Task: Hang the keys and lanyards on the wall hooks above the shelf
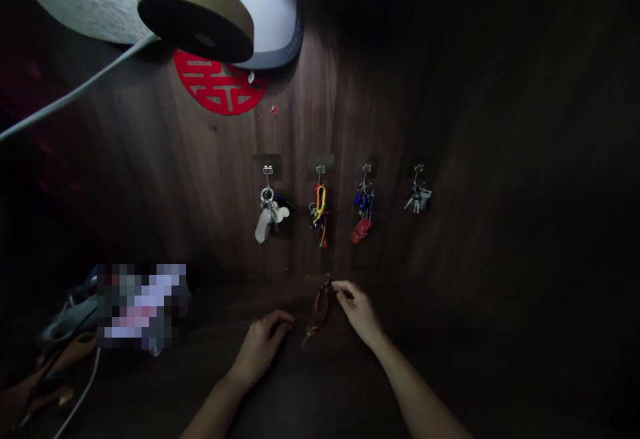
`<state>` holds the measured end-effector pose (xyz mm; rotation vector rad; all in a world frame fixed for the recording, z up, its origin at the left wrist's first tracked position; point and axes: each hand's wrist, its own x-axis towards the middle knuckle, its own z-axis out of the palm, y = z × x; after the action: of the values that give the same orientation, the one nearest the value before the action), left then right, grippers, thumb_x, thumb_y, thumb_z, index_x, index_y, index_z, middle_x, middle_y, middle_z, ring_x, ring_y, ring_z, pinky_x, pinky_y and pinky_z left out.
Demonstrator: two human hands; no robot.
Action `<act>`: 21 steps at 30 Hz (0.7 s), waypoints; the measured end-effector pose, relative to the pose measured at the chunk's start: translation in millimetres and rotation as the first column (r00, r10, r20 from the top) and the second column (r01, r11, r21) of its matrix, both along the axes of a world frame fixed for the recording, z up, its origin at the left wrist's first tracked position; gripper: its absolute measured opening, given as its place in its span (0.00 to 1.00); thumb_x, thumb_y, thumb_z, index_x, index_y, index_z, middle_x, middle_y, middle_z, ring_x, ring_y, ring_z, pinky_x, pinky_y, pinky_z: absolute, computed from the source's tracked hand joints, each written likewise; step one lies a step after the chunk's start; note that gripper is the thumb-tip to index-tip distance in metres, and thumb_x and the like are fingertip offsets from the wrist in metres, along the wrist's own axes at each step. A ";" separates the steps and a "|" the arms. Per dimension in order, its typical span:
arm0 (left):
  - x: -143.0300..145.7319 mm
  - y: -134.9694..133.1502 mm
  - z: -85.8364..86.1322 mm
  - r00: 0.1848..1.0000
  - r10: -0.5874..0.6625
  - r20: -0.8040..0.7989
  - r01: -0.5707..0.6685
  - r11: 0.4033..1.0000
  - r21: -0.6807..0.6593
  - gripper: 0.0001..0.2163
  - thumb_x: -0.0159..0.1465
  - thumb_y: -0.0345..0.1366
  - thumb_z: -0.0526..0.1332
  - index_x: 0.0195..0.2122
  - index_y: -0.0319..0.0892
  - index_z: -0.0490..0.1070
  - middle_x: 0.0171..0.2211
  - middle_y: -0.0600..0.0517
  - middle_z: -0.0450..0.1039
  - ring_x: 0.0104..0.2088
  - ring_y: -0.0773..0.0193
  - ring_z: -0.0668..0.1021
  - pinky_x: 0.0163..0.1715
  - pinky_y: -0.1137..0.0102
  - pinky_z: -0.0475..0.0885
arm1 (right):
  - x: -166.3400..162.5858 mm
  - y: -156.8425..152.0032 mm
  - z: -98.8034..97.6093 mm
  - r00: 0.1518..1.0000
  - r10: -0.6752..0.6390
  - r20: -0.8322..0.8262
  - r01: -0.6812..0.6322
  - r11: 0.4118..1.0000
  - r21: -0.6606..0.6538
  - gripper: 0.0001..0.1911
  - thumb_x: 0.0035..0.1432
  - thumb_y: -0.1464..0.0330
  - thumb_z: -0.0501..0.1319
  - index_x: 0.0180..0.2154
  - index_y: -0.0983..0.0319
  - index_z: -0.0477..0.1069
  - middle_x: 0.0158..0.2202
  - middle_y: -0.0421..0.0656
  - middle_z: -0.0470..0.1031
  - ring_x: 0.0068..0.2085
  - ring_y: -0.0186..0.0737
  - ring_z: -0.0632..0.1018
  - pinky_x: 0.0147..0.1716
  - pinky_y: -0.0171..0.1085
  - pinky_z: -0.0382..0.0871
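The left hand, fingers loosely curled and empty, lies low over the dark bench, just beside a brown leather key strap. The right hand holds the strap's upper end in a narrow fingertip pinch, its lower end trailing free. Four key bunches hang from hooks on the wood panel beyond.

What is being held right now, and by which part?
The right hand pinches a brown strap by its top end; the left hand holds nothing.
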<state>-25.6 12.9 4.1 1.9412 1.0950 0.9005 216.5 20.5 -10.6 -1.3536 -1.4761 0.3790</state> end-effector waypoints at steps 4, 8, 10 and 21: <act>0.2 0.2 0.1 1.000 0.002 -0.008 -0.002 1.000 0.011 0.09 0.60 0.38 0.54 0.34 0.47 0.74 0.34 0.54 0.78 0.37 0.60 0.78 0.42 0.70 0.68 | -3.8 -7.1 -0.4 0.931 -0.091 0.353 0.114 0.992 -0.045 0.10 0.57 0.65 0.54 0.35 0.56 0.73 0.37 0.42 0.75 0.42 0.45 0.73 0.41 0.43 0.65; 1.2 0.2 -0.8 1.000 -0.001 -0.024 0.001 0.999 0.034 0.09 0.60 0.36 0.54 0.34 0.47 0.74 0.34 0.54 0.78 0.37 0.61 0.78 0.41 0.71 0.68 | -15.1 -11.2 4.0 0.804 -0.219 0.553 0.291 0.956 -0.045 0.11 0.54 0.58 0.59 0.32 0.57 0.73 0.36 0.44 0.75 0.42 0.48 0.71 0.41 0.44 0.61; 1.9 0.3 -1.6 0.999 0.000 -0.044 0.002 0.999 0.049 0.09 0.60 0.35 0.54 0.35 0.47 0.74 0.35 0.54 0.78 0.37 0.61 0.78 0.41 0.71 0.69 | -22.7 -11.3 3.9 0.784 -0.202 0.587 0.276 0.961 -0.037 0.08 0.53 0.60 0.61 0.31 0.57 0.73 0.36 0.44 0.74 0.42 0.47 0.71 0.41 0.43 0.60; 0.8 1.9 -5.6 1.000 -0.005 -0.008 0.005 0.996 0.089 0.11 0.62 0.34 0.53 0.42 0.46 0.72 0.40 0.52 0.77 0.42 0.62 0.77 0.43 0.71 0.69 | -54.9 -16.1 10.7 0.956 0.196 0.219 -0.171 0.977 -0.127 0.07 0.57 0.70 0.55 0.32 0.59 0.72 0.31 0.38 0.77 0.33 0.37 0.76 0.32 0.32 0.66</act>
<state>-24.8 14.9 -1.5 2.0205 1.0703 0.9546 161.6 4.4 0.0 -1.3840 -1.8052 0.4361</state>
